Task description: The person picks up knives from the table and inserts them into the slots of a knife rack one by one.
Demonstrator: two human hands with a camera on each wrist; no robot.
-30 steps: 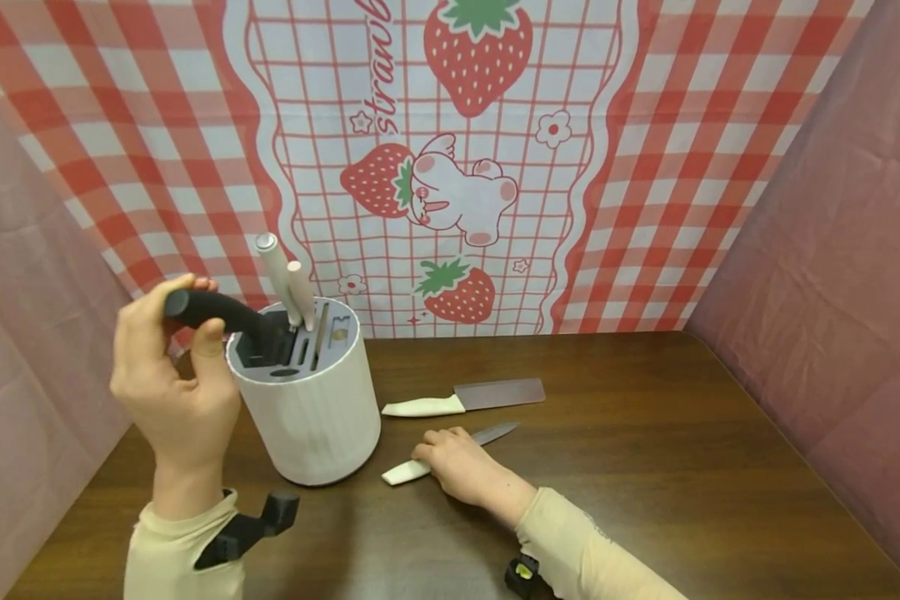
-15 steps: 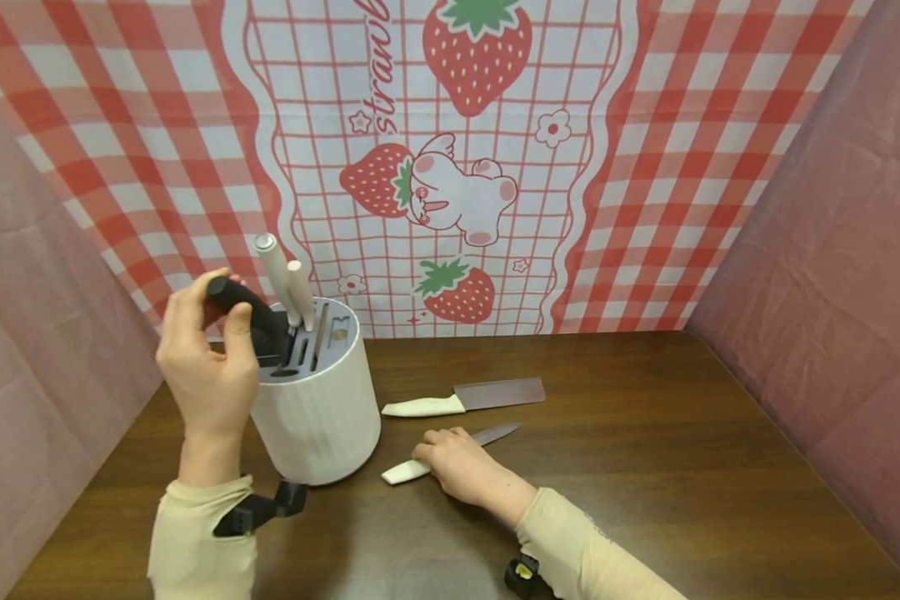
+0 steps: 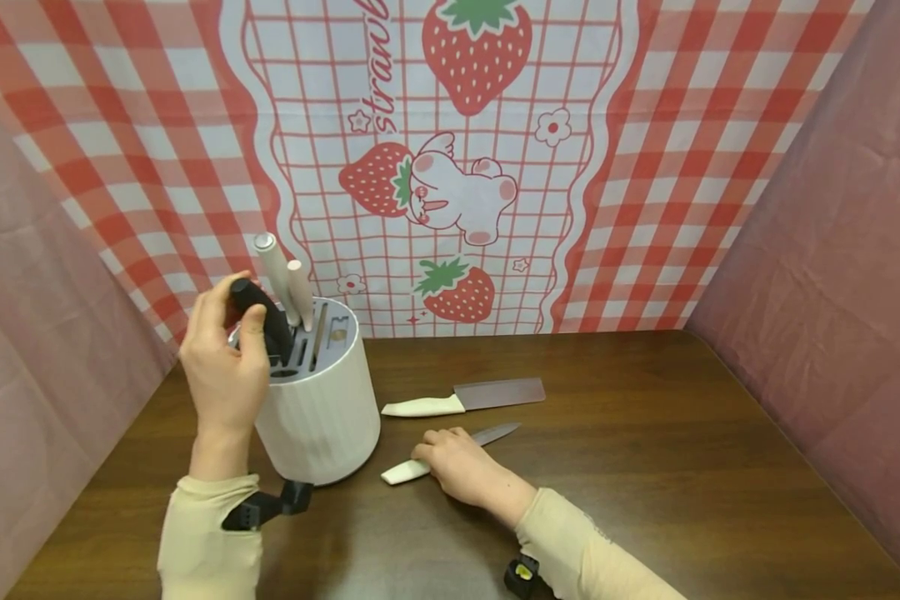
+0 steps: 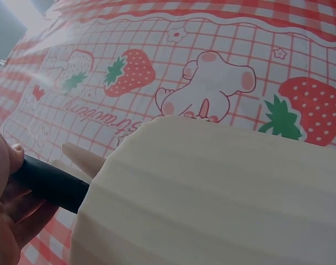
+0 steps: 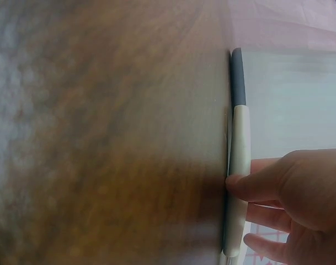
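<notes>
1 left hand (image 3: pixel 223 362) at the left of the knife block (image 3: pixel 322 425): fingers and thumb closed round 1 black handle (image 3: pixel 264 315), tilted left over the block's top; whatever is below the handle is hidden. 1 knife block, white, upright. 2 white handles (image 3: pixel 273 271) stick up from its top, side by side, behind the black one. Right of the block, 2 knives lie flat on 1 brown table: 1 cleaver (image 3: pixel 424 407), white handle end toward the block; 1 small knife (image 3: pixel 405 472), nearer the person. 1 right hand (image 3: pixel 459 467) pinches the small knife's white handle, thumb against fingers, blade pointing away from the block.
</notes>
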